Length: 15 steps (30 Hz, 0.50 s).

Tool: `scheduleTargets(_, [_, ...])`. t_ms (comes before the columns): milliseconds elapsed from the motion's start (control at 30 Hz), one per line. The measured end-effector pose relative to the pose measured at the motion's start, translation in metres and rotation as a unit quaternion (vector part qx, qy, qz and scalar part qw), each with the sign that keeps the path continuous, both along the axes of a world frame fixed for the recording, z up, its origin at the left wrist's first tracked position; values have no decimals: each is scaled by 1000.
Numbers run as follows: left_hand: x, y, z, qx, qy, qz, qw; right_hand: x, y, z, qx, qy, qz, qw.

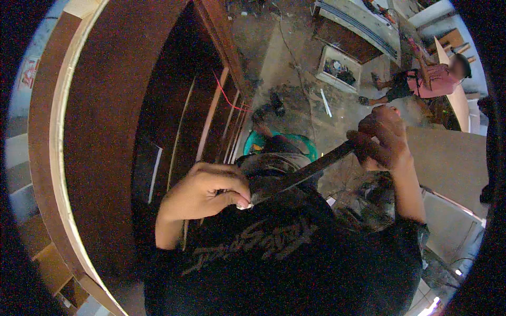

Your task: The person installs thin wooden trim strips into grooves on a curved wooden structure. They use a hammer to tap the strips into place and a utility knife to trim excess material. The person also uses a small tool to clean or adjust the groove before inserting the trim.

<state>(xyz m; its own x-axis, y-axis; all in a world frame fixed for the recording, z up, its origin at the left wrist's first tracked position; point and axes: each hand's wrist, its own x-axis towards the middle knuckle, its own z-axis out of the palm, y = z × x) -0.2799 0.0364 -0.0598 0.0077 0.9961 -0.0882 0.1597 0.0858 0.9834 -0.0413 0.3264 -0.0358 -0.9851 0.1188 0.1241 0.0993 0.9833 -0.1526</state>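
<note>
My right hand (382, 137) is closed around the upper end of a long, dark, flat blade-like strip (316, 167). The strip slants down to the left across the front of my black shirt and narrows toward my left hand; its exact kind is unclear. My left hand (208, 190) is closed, with thumb and forefinger pinched on a small white piece (244, 205). That piece sits close to the strip's lower end, and I cannot tell whether the two touch.
A dark brown wooden cabinet (108, 137) stands close on my left, with a red wire (225, 96) beside its open part. Ahead are a green plastic chair (311, 145), a white box of items (322, 71) and a white strip (326, 102). A person in pink (440, 79) is at far right.
</note>
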Motion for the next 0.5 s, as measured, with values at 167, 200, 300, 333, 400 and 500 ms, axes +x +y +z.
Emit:
scheduleTargets(167, [-9,16,-16,35,3,-71,997,-21,22,-12,-64,86,151,983])
scheduleTargets(200, [-5,21,-19,30,14,-72,997,-21,27,-10,-64,121,153,979])
scheduleTargets(300, [-1,20,-28,15,-47,-89,995,-22,31,-1,-99,106,147,978])
scheduleTargets(333, [-7,8,-27,15,-78,-105,991,-24,22,6,-114,82,141,980])
scheduleTargets(400, [-11,-2,-27,58,-108,-77,989,-25,10,16,-84,59,114,988])
scheduleTargets(500, [-10,-20,-21,73,-151,-75,983,-24,-7,28,-89,18,112,990])
